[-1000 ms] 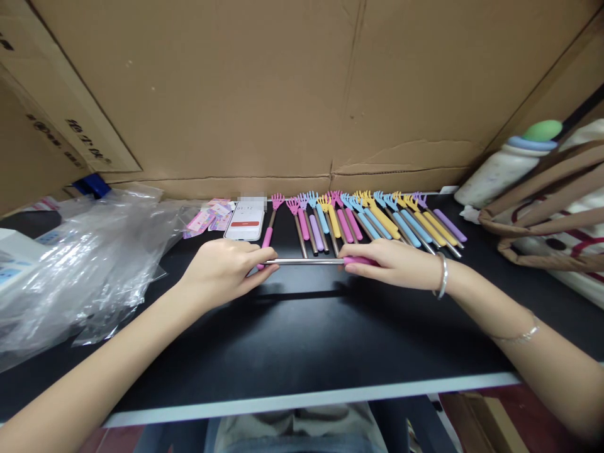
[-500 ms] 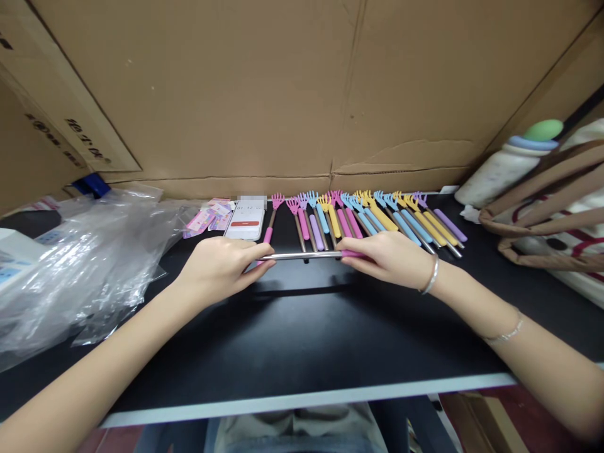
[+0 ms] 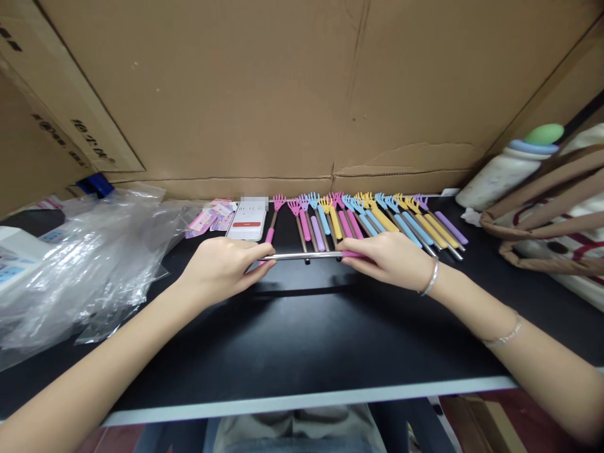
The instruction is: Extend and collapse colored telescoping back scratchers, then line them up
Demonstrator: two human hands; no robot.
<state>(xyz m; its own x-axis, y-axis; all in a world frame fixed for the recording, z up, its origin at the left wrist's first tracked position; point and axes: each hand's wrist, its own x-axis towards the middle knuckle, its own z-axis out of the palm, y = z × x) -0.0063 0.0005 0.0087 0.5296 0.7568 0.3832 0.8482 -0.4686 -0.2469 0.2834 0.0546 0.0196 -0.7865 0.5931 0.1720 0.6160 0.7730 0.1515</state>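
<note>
Cardboard (image 3: 236,94) backs the black tabletop (image 3: 302,346); left hand (image 3: 221,264) and right hand (image 3: 389,259), grip closed, hold one metal rod (image 3: 304,256).

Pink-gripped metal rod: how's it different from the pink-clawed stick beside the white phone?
The rod is held crosswise by the left hand and right hand; the stick lies pointing away on the black table. The stick's claw shows; the rod shows none. Both are pink and metal.

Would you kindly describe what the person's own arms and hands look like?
The left hand and right hand are ungloved, with no sleeves showing. The right arm wears a silvery bangle at the wrist and a thin silvery bracelet farther up; the left arm shows no jewellery.
</note>
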